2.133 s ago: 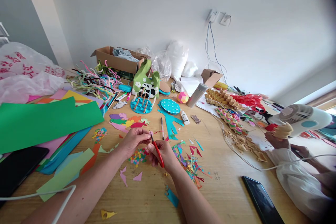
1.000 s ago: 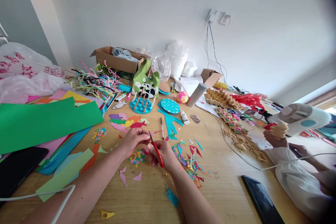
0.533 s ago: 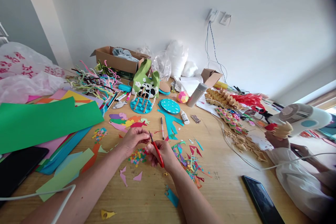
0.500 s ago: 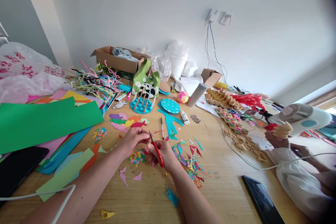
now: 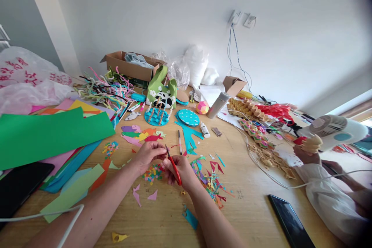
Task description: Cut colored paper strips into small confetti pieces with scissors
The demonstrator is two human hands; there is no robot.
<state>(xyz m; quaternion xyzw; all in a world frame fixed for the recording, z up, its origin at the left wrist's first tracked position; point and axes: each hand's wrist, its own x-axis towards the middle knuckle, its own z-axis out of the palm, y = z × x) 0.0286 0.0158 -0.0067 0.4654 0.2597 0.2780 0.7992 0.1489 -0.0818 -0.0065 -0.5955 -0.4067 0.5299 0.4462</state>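
Red-handled scissors [image 5: 174,170] are gripped in my right hand [image 5: 182,170], their blades pointing up and away from me. My left hand [image 5: 149,155] is closed in a pinch beside the blade tips; what lies between its fingers is too small to make out. Under and between the hands is a pile of small coloured paper dots [image 5: 152,173]. Coloured paper scraps [image 5: 213,182] lie scattered to the right of my right hand. Beyond my left hand are several cut-out paper fish [image 5: 152,138]. Pink paper scraps [image 5: 152,195] rest nearer to me.
Green card sheets [image 5: 43,135] are stacked at left. A pen [image 5: 179,142], a glue bottle [image 5: 204,130] and a grey flask [image 5: 219,105] stand or lie beyond my hands. At right are a phone [image 5: 290,221], a white cable [image 5: 261,170], a fan [image 5: 334,131] and another person's hand [image 5: 306,155].
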